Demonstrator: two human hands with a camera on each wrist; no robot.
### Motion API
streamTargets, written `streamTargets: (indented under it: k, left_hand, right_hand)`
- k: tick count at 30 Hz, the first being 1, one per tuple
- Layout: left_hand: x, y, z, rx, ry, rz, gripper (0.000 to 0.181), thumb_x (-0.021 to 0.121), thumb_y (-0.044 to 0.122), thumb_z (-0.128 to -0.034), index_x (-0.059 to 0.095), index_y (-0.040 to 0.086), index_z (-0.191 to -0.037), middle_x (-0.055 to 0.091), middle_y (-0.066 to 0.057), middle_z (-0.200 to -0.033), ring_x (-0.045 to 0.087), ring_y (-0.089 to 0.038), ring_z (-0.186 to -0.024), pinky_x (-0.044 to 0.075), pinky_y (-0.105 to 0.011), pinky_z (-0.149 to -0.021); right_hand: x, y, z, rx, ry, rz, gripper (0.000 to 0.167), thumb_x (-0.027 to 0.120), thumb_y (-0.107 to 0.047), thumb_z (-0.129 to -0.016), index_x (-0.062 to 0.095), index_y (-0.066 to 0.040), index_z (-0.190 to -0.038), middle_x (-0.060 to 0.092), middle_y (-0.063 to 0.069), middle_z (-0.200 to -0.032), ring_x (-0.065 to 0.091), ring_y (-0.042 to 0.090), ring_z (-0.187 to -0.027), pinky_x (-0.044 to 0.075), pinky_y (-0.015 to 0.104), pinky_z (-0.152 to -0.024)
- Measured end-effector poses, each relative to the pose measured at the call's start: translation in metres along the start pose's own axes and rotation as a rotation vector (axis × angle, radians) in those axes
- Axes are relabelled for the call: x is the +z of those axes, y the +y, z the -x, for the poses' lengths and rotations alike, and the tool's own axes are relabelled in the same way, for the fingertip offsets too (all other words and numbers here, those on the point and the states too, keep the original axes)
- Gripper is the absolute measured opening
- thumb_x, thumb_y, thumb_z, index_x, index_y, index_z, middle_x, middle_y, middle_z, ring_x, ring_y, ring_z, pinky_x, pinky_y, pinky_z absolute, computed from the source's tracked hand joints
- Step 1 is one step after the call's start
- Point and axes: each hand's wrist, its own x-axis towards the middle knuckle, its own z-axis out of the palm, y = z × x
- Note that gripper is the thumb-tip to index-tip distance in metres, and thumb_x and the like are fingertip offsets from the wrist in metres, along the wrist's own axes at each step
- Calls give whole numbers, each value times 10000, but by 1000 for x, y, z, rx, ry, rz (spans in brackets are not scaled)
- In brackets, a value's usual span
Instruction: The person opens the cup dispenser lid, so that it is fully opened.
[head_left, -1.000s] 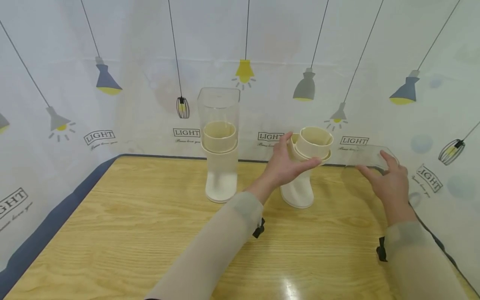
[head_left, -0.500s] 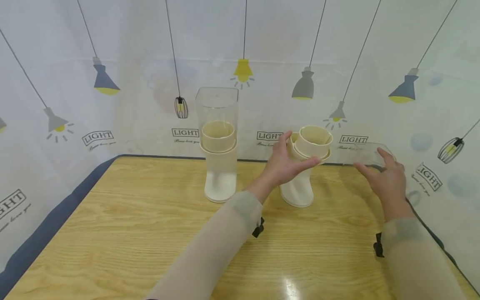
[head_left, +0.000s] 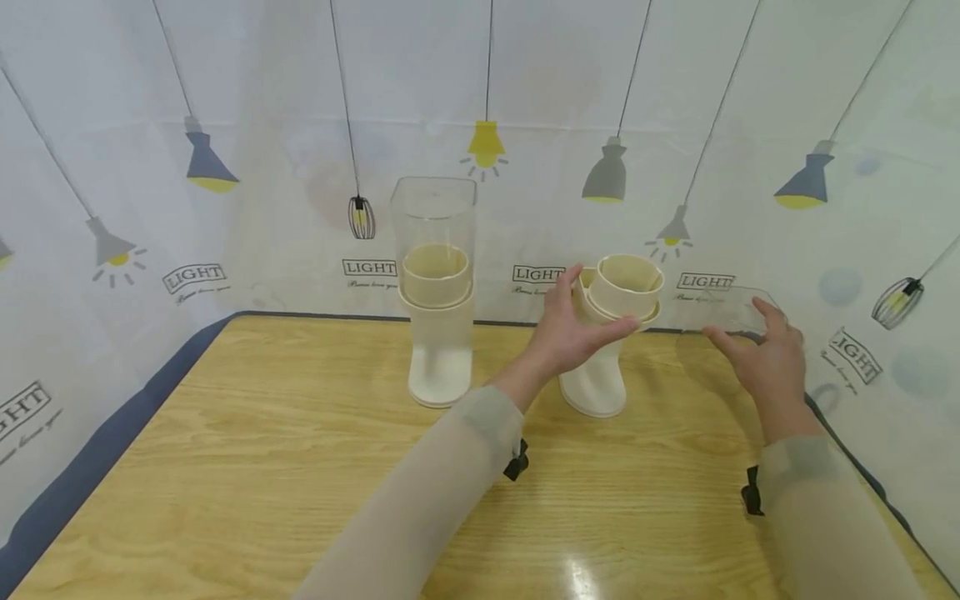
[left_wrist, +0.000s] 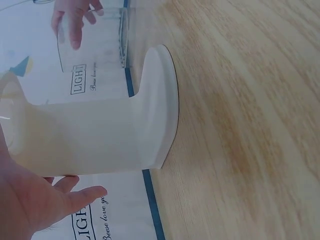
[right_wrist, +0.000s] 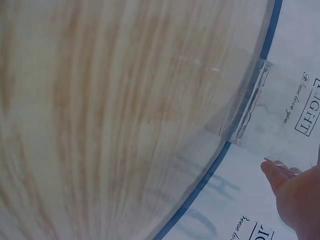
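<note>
The cream dispenser stand is set upright near the back of the wood-grain table, right of its centre; its long axis is vertical, its foot is directed toward the near side, and its round collar is opened upward. Its head is gripped by the left hand, the thumb laid across the front and the fingers spread round the left side.

To the right, near the back edge, a clear container is held by its upper part in the right hand, whose thumb and fingers are parted widely. The container's axis is also roughly vertical; whether its lower edge is supported by the table cannot be told.

To the left, well apart from the first, a second dispenser stand is placed upright, topped by a squarish clear container in which the stand's raised cream ring is enclosed.

Part of the first stand's head is hidden by the left hand, and the near table is crossed by pale sleeves fitted with black clasps. Behind, the table is bordered by a white cloth printed with hanging lamps and "LIGHT" lettering. Within the open collar, cream inner wall is seen.
</note>
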Motion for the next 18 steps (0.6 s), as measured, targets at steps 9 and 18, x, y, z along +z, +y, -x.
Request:
streamTargets:
  k: [9, 18]
  left_hand:
    - [1, 1, -2, 19, 17, -1, 1255, 902, 655, -809, 124, 393, -1758, 223, -110, -1805, 424, -353, -1568, 435, -585, -1252]
    - [-18, 3, 21, 99, 10, 97, 1075, 847, 529, -915, 215, 304, -1755, 234, -49, -1789, 413, -316, -1597, 450, -582, -1244]
  right_hand:
    - [-6, 0, -4, -18, -27, 21, 1162, 644, -769, -973, 15, -225, -1785, 15, 432, -1750, 211, 698, -1550, 292, 845, -1186]
    - [-22, -22, 19, -62, 186, -121, 780, 471, -543, -1103, 263, -158, -1748, 57, 238, -1802, 194, 560, -1631, 250, 796, -1249]
